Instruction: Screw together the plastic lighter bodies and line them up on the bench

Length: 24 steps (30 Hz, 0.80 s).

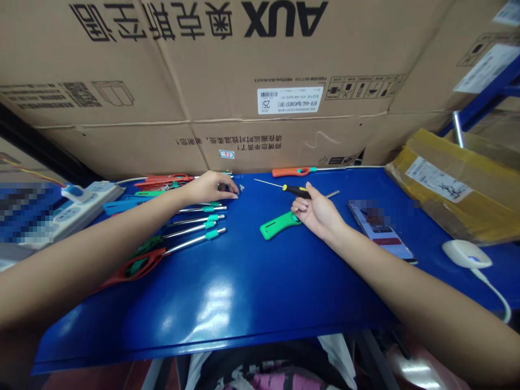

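Note:
My right hand (317, 211) is closed around the black and yellow handle of a screwdriver (296, 190), its thin shaft pointing left. Below that hand a green long-nosed lighter (280, 225) lies on the blue table, partly covered by my fingers. My left hand (213, 187) reaches down to a small pile of tiny metal screws (241, 188), thumb and fingers curled together at its edge. Whatever the fingertips pinch is too small to make out. Beside and under my left forearm lie several long-nosed lighters (199, 239) in red, blue and green, metal tubes pointing right.
An orange lighter (290, 172) lies along the back edge, against a large cardboard box (227, 65). To the right are a phone (382, 233), a white round device with a cable (467, 253) and a yellow-taped parcel (455, 184). A white power strip (77, 208) sits at left.

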Each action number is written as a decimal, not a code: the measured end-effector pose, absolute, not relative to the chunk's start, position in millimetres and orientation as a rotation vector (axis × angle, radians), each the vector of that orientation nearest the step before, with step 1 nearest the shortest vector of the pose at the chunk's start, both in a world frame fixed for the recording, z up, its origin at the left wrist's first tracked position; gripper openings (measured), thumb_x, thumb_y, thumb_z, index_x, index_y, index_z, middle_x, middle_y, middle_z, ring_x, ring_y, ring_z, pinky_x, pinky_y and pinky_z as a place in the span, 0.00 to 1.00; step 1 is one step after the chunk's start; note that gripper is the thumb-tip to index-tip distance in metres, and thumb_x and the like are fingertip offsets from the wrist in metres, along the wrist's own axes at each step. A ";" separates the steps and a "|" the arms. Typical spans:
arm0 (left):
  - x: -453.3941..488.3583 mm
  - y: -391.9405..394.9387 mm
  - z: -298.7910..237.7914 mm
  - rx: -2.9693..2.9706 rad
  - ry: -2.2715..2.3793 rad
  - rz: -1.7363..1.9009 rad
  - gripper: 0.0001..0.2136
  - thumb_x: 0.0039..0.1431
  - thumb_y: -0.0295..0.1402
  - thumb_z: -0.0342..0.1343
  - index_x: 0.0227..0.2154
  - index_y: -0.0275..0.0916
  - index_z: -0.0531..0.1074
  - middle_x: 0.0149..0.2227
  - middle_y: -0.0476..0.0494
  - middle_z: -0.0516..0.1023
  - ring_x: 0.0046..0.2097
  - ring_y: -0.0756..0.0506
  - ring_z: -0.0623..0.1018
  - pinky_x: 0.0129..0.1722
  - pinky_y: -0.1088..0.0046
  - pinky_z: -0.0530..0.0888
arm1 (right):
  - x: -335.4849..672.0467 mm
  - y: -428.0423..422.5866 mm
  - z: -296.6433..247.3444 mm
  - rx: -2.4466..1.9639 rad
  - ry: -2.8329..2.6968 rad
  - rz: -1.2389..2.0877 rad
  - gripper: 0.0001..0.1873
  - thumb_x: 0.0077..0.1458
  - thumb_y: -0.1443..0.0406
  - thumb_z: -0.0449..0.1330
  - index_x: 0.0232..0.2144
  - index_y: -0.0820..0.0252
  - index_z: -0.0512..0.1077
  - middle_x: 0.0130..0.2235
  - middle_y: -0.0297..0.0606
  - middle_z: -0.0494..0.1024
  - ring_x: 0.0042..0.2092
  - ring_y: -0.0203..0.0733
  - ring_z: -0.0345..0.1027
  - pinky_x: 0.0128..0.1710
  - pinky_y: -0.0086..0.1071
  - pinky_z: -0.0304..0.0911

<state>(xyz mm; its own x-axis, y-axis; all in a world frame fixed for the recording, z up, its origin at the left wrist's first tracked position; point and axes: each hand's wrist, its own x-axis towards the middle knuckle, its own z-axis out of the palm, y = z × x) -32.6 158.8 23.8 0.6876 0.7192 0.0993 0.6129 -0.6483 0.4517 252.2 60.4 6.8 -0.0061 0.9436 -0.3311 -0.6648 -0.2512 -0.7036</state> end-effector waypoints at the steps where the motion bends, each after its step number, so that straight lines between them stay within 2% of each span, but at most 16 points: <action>1: -33.7 159.2 24.5 2.509 1.025 0.375 0.14 0.56 0.43 0.63 0.39 0.39 0.82 0.39 0.43 0.85 0.36 0.46 0.80 0.38 0.72 0.74 | 252.2 60.4 7.0 -0.919 -0.416 1.603 0.18 0.71 0.58 0.48 0.28 0.54 0.53 0.19 0.22 0.53 0.20 0.30 0.49 0.24 0.23 0.62; 6: -34.6 162.8 21.0 2.504 1.009 0.430 0.13 0.57 0.43 0.62 0.37 0.39 0.82 0.40 0.42 0.85 0.41 0.44 0.82 0.44 0.70 0.75 | 251.9 60.5 8.2 -0.932 -0.426 1.603 0.17 0.71 0.60 0.49 0.29 0.54 0.52 0.19 0.22 0.52 0.20 0.30 0.48 0.24 0.23 0.61; 14: -22.9 167.8 7.4 2.512 1.105 0.610 0.13 0.58 0.43 0.61 0.35 0.40 0.83 0.39 0.42 0.85 0.39 0.43 0.82 0.45 0.67 0.75 | 252.3 60.1 9.3 -0.953 -0.455 1.611 0.17 0.71 0.60 0.48 0.28 0.54 0.53 0.19 0.22 0.52 0.20 0.31 0.48 0.25 0.23 0.61; 20: -18.8 164.1 8.7 2.442 1.257 0.734 0.12 0.56 0.43 0.62 0.33 0.39 0.83 0.34 0.44 0.85 0.34 0.46 0.79 0.36 0.71 0.72 | 253.7 61.6 8.5 -0.974 -0.519 1.612 0.17 0.71 0.60 0.47 0.27 0.55 0.54 0.18 0.23 0.54 0.21 0.31 0.49 0.25 0.23 0.61; 24: -6.4 145.4 13.7 2.391 1.337 0.846 0.15 0.61 0.44 0.59 0.35 0.36 0.81 0.33 0.43 0.84 0.31 0.47 0.77 0.31 0.72 0.69 | 257.4 65.4 5.1 -1.030 -0.620 1.560 0.14 0.69 0.63 0.46 0.30 0.57 0.61 0.22 0.28 0.64 0.22 0.31 0.56 0.27 0.25 0.64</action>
<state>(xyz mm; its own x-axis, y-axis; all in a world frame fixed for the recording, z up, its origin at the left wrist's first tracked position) -6.4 145.4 13.7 0.4025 0.8430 0.3569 0.6830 -0.5361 0.4961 257.4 65.4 5.1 -0.0088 0.9586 -0.2848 -0.5017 -0.2506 -0.8280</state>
